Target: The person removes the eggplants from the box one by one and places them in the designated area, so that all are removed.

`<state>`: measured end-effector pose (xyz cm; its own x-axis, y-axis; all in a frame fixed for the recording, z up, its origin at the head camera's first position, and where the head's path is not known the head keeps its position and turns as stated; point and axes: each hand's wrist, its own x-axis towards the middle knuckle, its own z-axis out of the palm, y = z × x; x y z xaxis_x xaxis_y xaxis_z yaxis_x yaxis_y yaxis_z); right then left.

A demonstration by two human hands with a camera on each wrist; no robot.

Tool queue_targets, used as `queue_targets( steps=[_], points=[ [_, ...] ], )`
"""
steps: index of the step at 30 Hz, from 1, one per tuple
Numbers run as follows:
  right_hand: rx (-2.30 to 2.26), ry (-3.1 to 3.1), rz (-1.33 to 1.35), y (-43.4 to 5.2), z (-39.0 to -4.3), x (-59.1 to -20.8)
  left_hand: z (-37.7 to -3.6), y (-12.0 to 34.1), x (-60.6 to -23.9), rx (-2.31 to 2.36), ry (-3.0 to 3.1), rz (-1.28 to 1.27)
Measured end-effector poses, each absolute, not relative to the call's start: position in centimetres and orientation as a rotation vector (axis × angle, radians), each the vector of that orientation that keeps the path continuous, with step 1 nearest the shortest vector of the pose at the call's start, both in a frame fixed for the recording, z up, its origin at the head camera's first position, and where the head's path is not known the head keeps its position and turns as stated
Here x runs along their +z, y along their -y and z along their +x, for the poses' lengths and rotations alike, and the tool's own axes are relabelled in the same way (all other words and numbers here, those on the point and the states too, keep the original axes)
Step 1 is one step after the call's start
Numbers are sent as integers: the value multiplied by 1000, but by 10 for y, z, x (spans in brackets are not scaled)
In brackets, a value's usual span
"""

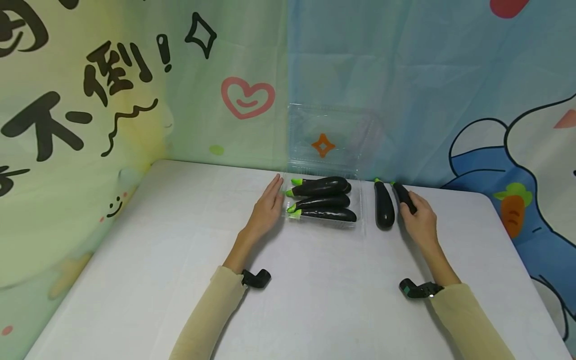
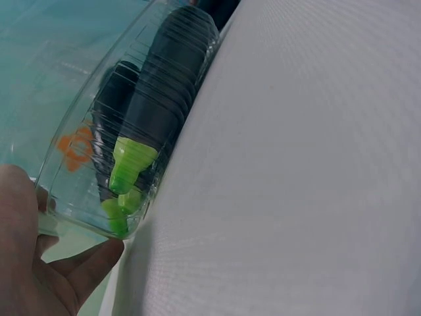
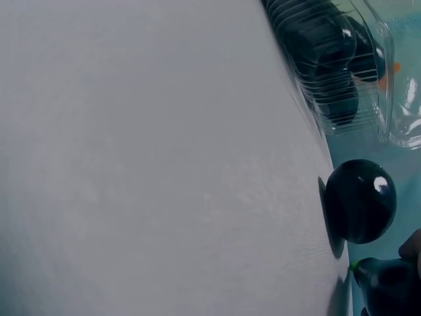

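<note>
A clear plastic clamshell box (image 1: pixel 361 220) stands at the back of the white table, its lid (image 1: pixel 333 130) raised against the backdrop. Several dark eggplants (image 1: pixel 321 187) with green stems lie in it. My left hand (image 1: pixel 268 207) rests with straight fingers against the box's left side; in the left wrist view the hand (image 2: pixel 26 263) touches the box wall (image 2: pixel 79 197). My right hand (image 1: pixel 418 217) grips a small eggplant (image 1: pixel 403 196) lying on the table right of the box. A loose eggplant (image 1: pixel 384 205) lies between that one and the box, its round end (image 3: pixel 360 201) near the held eggplant (image 3: pixel 388 283).
The white table (image 1: pixel 180 250) stretches wide to the left and toward me. A cartoon cloth backdrop (image 1: pixel 135 100) hangs right behind the box. The table's right edge (image 1: pixel 517 240) lies close to my right arm.
</note>
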<state>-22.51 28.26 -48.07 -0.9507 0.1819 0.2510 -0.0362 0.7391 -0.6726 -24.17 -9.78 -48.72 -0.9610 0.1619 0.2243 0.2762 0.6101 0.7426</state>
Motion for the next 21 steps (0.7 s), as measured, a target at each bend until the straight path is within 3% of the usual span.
queue_targets(
  steps=[21],
  points=[
    [1071,2798,-55,-288,-230,-485,-241,99,-486,-1273,2702,-375]
  ],
)
